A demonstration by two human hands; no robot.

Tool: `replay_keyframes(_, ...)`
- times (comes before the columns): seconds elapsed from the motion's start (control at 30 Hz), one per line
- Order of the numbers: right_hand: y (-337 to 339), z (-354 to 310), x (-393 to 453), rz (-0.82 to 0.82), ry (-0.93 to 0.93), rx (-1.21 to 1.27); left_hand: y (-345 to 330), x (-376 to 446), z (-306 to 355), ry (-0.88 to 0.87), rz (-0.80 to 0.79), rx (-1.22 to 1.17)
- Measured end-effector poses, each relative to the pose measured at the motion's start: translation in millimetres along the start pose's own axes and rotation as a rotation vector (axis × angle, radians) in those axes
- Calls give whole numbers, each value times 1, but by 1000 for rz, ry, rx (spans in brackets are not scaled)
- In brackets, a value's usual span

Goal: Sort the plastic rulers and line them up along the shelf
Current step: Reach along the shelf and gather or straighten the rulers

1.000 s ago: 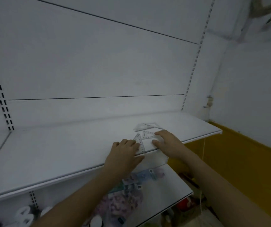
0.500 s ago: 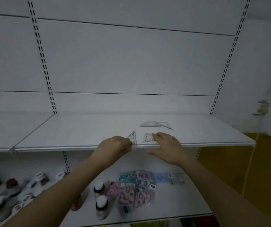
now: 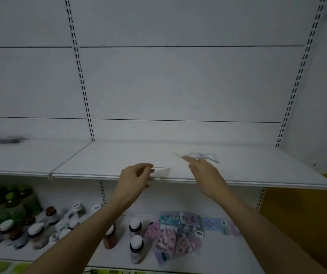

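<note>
Rulers now splitting up on shelf (image 3: 99,161): small clear triangle (image 3: 161,172) sitting at front edge, pinched by left hand (image 3: 134,176) fingertips, shifted left of earlier spot. Right hand (image 3: 205,172), earlier lying flat beside it, now reaching back with fingers straight, index tip touching far triangles (image 3: 202,156) mid-shelf. Bottles (image 3: 136,248) and packets (image 3: 178,234) lying on lower shelf, camera now showing more of them.

Shelf (image 3: 257,171) white, back panel (image 3: 178,82) white with black slotted uprights (image 3: 79,72). Rulers (image 3: 202,156) clear, faint grey edges. Lower shelf: bottles (image 3: 136,248) with white caps, brown or dark bodies; packets (image 3: 170,240) pink, purple, pale blue; green-capped jars (image 3: 4,198) at left. Wall (image 3: 297,210) at lower right mustard yellow.
</note>
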State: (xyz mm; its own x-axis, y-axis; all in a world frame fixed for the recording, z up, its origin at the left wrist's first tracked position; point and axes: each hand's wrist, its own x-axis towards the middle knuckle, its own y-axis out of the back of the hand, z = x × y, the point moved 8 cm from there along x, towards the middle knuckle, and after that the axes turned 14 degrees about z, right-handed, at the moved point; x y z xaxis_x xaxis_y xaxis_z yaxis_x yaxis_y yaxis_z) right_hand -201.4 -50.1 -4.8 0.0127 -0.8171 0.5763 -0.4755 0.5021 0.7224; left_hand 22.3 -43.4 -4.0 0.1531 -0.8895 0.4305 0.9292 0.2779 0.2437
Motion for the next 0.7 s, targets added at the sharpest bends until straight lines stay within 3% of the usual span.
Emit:
replay_keyframes(0.17,-32,-30,5,-139,-158,192,48,1,-21,293,125,-223)
replay_keyframes(0.33,-53,-80,16,-193,-170,304,102,16,-35,388,165,-305)
replay_keyframes(0.47,-72,-132,32,-178,-107,305,154,24,-54,388,176,-160)
replay_keyframes(0.7,-132,-266,53,-164,-14,405,294,39,-83,216,171,189)
